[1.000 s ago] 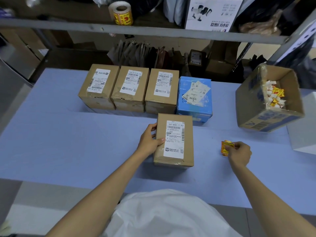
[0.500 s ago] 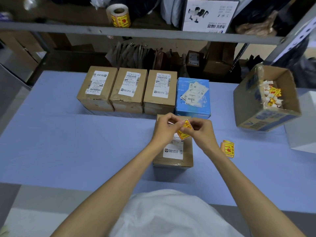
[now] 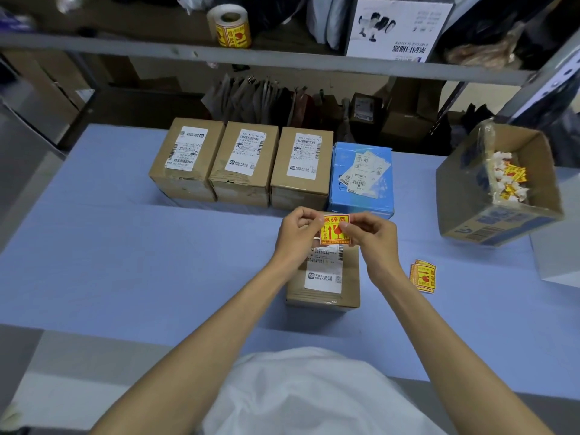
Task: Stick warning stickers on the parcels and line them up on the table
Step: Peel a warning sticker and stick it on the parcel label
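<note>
A red-and-yellow warning sticker [image 3: 334, 230] is held flat, face up, between both hands above a brown parcel [image 3: 324, 277] with a white label. My left hand [image 3: 298, 233] pinches its left edge and my right hand [image 3: 372, 238] pinches its right edge. Behind stand three brown parcels [image 3: 243, 163] side by side and a blue parcel [image 3: 361, 180] at the right end of that row. A small stack of loose stickers [image 3: 423, 276] lies on the blue table [image 3: 125, 246] to the right of the near parcel.
A tilted open carton [image 3: 464, 196] with crumpled sticker backings stands at the right, beside a white box [image 3: 558, 265]. A sticker roll [image 3: 230, 26] and a white printed box [image 3: 398, 26] sit on the metal shelf [image 3: 282, 62] above the table's far side.
My right hand left the loose stickers with one sticker and joined my left hand over the near parcel. The sticker, tilted half a second ago, is now held flat and level.
</note>
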